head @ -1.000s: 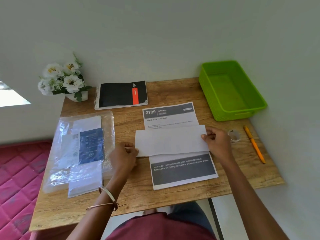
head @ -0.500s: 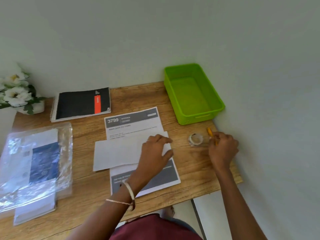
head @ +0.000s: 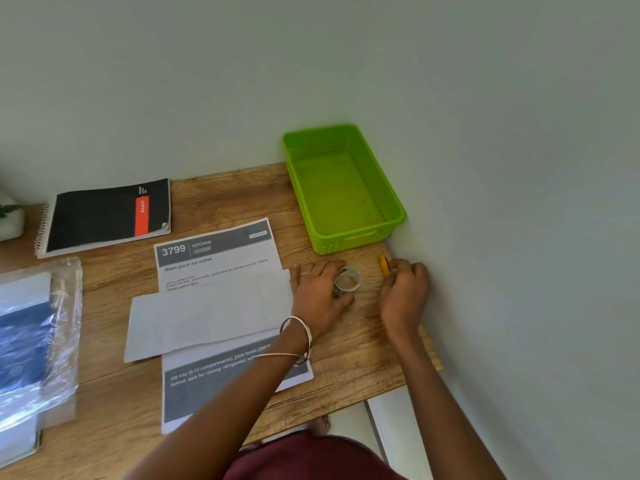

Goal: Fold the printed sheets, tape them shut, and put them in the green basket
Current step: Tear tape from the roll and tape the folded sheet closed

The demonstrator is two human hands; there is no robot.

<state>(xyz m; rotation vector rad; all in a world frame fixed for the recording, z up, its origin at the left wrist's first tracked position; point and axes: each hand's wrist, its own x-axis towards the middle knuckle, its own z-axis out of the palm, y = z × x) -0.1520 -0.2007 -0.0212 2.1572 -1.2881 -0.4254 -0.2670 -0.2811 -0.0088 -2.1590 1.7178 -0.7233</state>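
The step in hand was the taping. The left hand (head: 320, 292) lay on the bench (head: 346, 351) with its fingers curled round the roll of tape (head: 347, 280), which sat upright on the wood just right of the folded sheet (head: 211, 315). The right hand (head: 403, 294) rested a little further right, near the wall, its fingers curled over the end of a yellow pencil-like tool (head: 384, 265); whether it gripped the tool firmly or only rested on it I could not tell.

The folded sheet lay crosswise, blank side up, immediately left of the left hand and on top of a flat printed sheet (head: 214, 252) headed "3799 KITCHEN". The left forearm crossed the lower corner of that flat sheet. The green basket (head: 349, 242) stood beyond both hands, against the wall, with nothing showing inside it.

By my reading, one sheet was folded but not yet taped. The next move would call for finding the free end of the tape, pulling off a length, and pressing it across the loose edge of the fold, with one hand keeping the paper flat so it could not spring open.
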